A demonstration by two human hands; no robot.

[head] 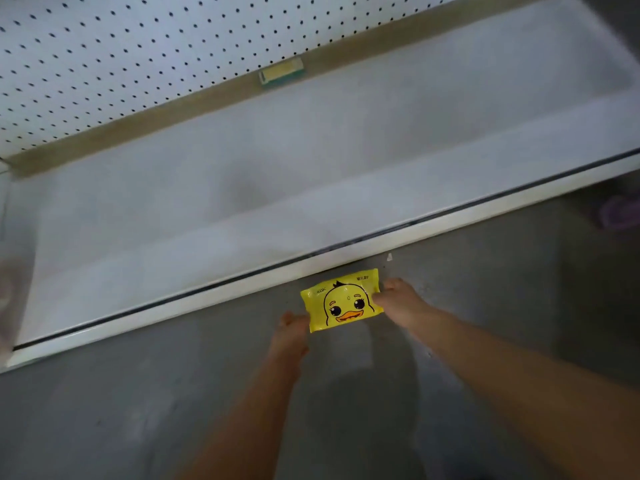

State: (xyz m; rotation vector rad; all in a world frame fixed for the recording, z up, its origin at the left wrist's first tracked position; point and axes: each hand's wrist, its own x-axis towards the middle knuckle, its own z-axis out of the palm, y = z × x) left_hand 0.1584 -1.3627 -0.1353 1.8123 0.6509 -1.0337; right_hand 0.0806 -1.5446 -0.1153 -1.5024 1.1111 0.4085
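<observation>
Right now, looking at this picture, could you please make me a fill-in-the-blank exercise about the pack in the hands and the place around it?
The left hand and the right hand hold a pack whose colour is ______.
The cartoon face printed on it is a ______.
The pack is held over the grey floor, in front of the white ______.
The panel at the back is dotted with small black ______.
Missing words: yellow, duck, shelf, holes.
</observation>
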